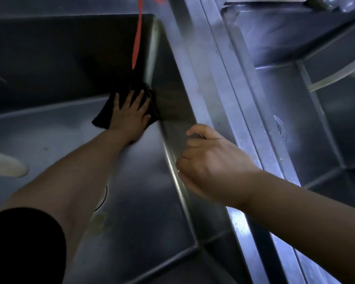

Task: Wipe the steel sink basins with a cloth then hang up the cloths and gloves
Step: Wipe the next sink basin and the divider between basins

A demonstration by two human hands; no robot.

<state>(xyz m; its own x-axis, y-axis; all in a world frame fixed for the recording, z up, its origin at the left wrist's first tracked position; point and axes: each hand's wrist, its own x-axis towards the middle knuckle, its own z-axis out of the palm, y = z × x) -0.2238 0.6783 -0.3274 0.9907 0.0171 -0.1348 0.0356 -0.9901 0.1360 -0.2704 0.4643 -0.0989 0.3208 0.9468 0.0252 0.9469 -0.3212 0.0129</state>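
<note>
**Wiping the far corner of the left basin**

You are working through the wiping step, with the hanging-up not yet begun. Your left hand (130, 111) is lying flat with its fingers spread, pressing a dark cloth (103, 116) against the floor of the left basin (49, 140), right where the floor is meeting the right wall at the far corner. Your right hand (211, 160) is curling loosely over the steel divider (219, 95) between the two basins, bracing you as you are leaning in; its fingertips are hidden from view, so whether it is pinching anything cannot be told, though it is probably just gripping the rim.

The right basin (295, 119) is sitting beyond the divider, with no cloth in it. A red strap (137, 35) is hanging down over the far edge of the left basin, and a pale object (6, 165) is poking in at the near left.

Next, you are likely needing to draw the cloth along the right wall and near floor, keeping firm flat pressure, then shift across to the right basin. No gloves are showing here.
</note>
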